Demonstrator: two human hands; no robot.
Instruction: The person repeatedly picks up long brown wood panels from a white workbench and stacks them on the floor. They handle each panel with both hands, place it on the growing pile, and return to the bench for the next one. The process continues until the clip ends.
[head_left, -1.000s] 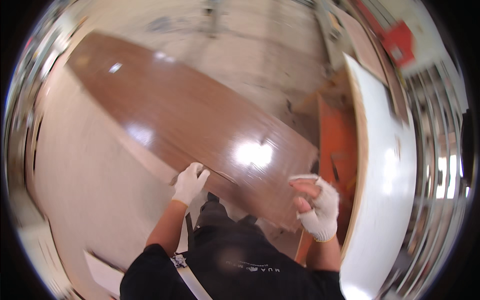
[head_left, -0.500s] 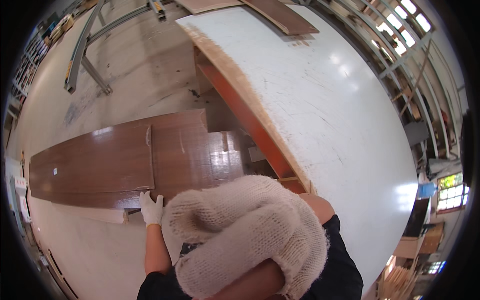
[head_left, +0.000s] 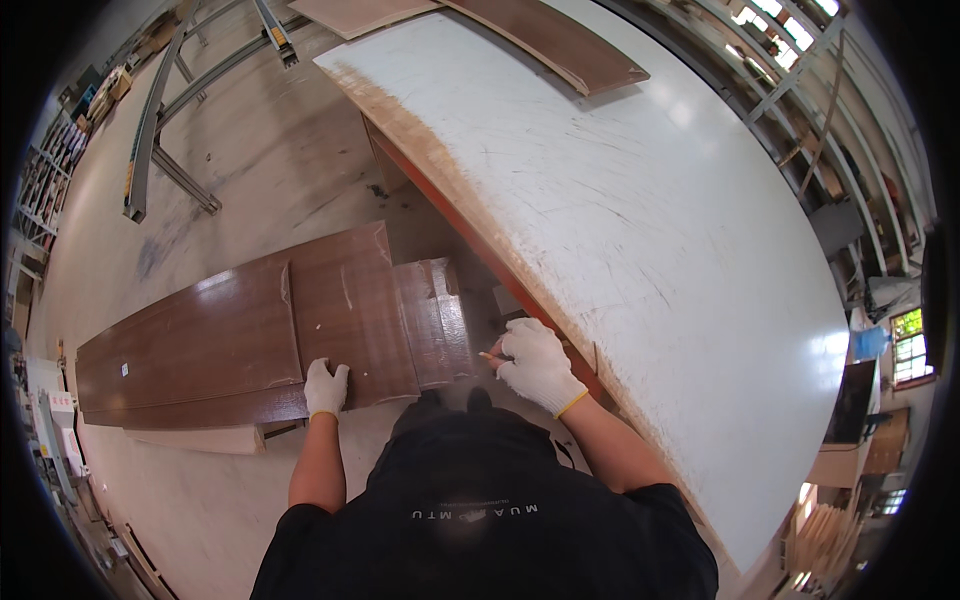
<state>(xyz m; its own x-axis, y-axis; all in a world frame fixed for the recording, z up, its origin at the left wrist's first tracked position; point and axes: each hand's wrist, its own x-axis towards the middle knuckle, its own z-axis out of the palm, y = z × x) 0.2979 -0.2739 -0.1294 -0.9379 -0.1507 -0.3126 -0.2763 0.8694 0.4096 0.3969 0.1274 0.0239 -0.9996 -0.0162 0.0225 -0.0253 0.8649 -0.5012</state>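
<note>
My left hand (head_left: pixel 326 388), in a white knit glove with a yellow cuff, lies on the near edge of a brown wood-grain panel (head_left: pixel 350 300), fingers stretched and thumb apart. The panel belongs to a stack of shiny brown panels of different lengths, low at the left. My right hand (head_left: pixel 540 367), gloved alike, hovers between the stack's right end and the white table's edge. Its fingers are drawn together, with bare fingertips showing at the left. Whatever they may hold is too small to make out.
At the right stands a large white-topped table (head_left: pixel 640 260) with a worn brown edge; brown boards (head_left: pixel 550 45) lie at its far end. Metal rails on legs (head_left: pixel 160 120) stand far left. Shelving racks (head_left: pixel 800 100) line the right, and stacked timber (head_left: pixel 820 540) is lower right.
My right hand has come down from close before the camera to beside the table edge. The left hand stays at the panel's edge, now a little farther onto it. The view has shifted slightly.
</note>
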